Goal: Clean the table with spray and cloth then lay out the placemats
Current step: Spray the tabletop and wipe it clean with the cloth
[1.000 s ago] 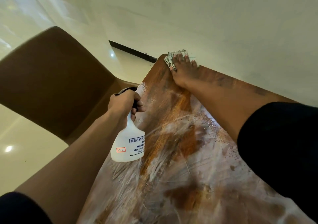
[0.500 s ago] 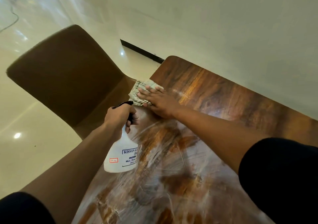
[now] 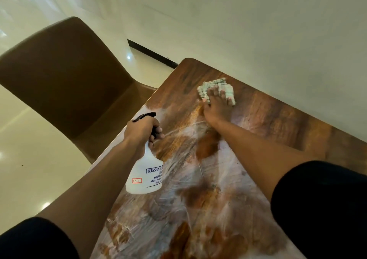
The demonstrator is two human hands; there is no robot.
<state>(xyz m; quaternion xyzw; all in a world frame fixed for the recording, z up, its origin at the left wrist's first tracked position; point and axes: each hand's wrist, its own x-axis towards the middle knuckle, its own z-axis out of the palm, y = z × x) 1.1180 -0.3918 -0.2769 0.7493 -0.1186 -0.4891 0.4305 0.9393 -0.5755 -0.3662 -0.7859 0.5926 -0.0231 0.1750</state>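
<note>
Cloth (image 3: 216, 90) has moved inward from the table (image 3: 278, 119) edge under flat right-hand fingers (image 3: 213, 95); left fingers (image 3: 156, 134) clamp the spray bottle (image 3: 146, 176).

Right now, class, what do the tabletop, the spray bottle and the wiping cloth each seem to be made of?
Brown grained tabletop: looks like wood or wood-look laminate, glossy; visible grain, with wet streaks shining. White translucent spray bottle: probably plastic, matte, with a printed label and black trigger. Pale checked cloth: woven fabric, soft and bunched under the right hand.
</note>
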